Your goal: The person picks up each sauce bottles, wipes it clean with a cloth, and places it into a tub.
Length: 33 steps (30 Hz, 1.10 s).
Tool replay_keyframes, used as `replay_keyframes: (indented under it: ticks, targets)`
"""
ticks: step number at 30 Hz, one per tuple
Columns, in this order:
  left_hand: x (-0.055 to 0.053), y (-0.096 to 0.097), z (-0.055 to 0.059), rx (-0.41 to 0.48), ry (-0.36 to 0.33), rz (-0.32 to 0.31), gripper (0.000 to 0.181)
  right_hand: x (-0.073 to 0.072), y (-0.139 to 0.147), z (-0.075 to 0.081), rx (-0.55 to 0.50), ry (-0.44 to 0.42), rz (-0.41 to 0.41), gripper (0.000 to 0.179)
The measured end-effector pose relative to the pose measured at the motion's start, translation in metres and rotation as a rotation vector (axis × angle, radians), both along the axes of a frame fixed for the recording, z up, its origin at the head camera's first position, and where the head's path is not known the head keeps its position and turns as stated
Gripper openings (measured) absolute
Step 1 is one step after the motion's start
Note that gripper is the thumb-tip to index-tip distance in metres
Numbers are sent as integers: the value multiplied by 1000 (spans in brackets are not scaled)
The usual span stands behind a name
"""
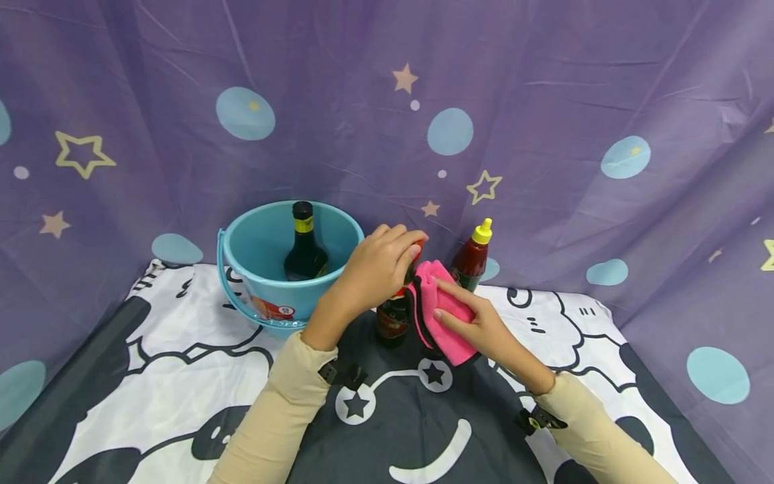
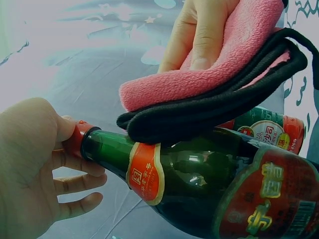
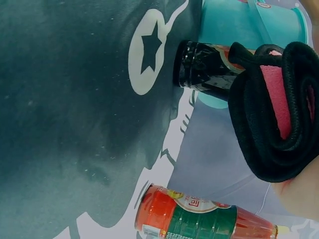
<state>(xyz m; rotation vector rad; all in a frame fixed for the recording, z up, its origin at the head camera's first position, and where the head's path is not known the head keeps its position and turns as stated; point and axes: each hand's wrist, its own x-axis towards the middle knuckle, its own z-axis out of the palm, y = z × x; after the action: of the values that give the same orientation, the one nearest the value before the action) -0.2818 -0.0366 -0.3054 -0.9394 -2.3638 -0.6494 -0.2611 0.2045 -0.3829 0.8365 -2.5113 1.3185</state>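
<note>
A dark green glass bottle (image 2: 192,172) with red and gold labels stands upright on the table. My left hand (image 1: 376,263) pinches its red cap (image 2: 77,140) between thumb and fingers, the other fingers spread in the left wrist view. In my right hand (image 1: 480,324) is a folded pink cloth (image 1: 446,312) with black edging, gripped between thumb and fingers. The cloth lies against the bottle's neck and shoulder, partly hiding it in the head view. Just behind the cloth stands a red sauce bottle (image 1: 470,261) with a yellow nozzle cap and a green label.
To the left stands a light blue bucket (image 1: 238,242), its handle hanging at the front. Inside it is a dark bottle (image 1: 304,252) with a black cap and yellow neck band. A purple patterned curtain (image 1: 338,87) hangs behind the black-and-white tablecloth (image 1: 181,376).
</note>
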Motion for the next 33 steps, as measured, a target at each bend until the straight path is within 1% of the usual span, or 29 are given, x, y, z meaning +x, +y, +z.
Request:
replay_keyframes:
  ticks: [13,21,28,33]
  targets:
    - [1,-1,0,8,-3,7,33,4,5,-4,37,-23,19,57]
    - [-1,-1,0,-1,-14,-1,34,6,8,-5,58,-35,7,55]
    - [0,-1,0,6,-22,-2,33,5,12,-8,77,-69,21,55]
    - [0,-1,0,7,-24,-6,33,3,14,-6,91,-62,30,55]
